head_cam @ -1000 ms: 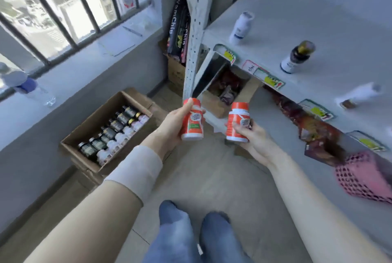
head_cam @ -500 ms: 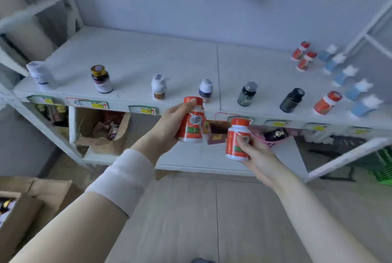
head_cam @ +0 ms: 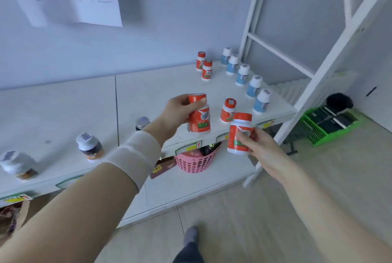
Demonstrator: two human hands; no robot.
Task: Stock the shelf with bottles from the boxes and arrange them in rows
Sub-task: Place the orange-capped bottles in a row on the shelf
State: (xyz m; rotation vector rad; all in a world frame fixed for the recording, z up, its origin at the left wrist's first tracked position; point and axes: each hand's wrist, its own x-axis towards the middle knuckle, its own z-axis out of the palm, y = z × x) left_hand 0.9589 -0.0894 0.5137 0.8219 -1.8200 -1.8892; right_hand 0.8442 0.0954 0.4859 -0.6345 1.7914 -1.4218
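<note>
- Shelf [head_cam: 148, 93]: placing step, I judge; its red-capped row [head_cam: 228, 111] runs toward one o'clock, with a gap.
- Left hand [head_cam: 176, 112] grips an orange bottle [head_cam: 200, 121] by the cap, just above the shelf front.
- Right hand [head_cam: 262, 148] holds a second bottle [head_cam: 238, 135] (four o'clock, off the edge); both need setting upright in that gap.

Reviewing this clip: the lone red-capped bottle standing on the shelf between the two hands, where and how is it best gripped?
Probably round the cap, from above. The standing bottle is upright with its cap clear, while the left hand grips one bottle close on its left and the right hand grips a second bottle across its lower right.
</note>
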